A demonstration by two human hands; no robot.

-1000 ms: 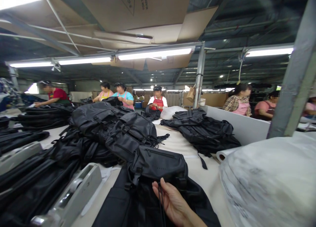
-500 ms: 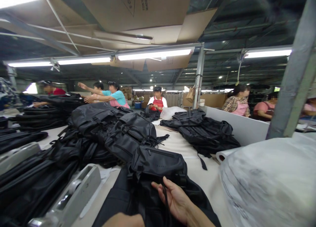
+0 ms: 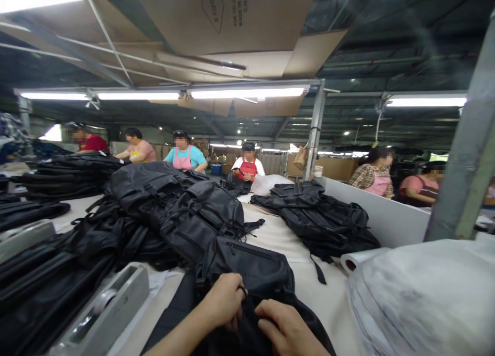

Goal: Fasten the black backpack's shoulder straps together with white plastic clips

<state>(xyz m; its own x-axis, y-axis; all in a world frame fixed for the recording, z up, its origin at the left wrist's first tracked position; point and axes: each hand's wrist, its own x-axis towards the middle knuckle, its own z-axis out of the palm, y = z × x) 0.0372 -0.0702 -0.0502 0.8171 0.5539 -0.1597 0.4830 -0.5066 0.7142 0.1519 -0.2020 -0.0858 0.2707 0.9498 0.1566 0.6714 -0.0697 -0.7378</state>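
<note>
Fingers (image 3: 228, 307) of the left hand (image 3: 223, 300) curl closed on the black fabric backpack (image 3: 247, 265) lying near, at the middle of the cream cloth-covered surface (image 3: 278, 232). Just right, touching the same bag, the right hand (image 3: 284, 327) also clenches its fabric. Far right sits a bulging translucent plastic bag (image 3: 425, 294).

Bare forearms, left hand (image 3: 224, 300) ringed

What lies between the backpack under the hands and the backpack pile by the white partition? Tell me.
In the head view, only bare cream table cover separates the near backpack from the far pile, with one loose strap trailing across it.
</note>
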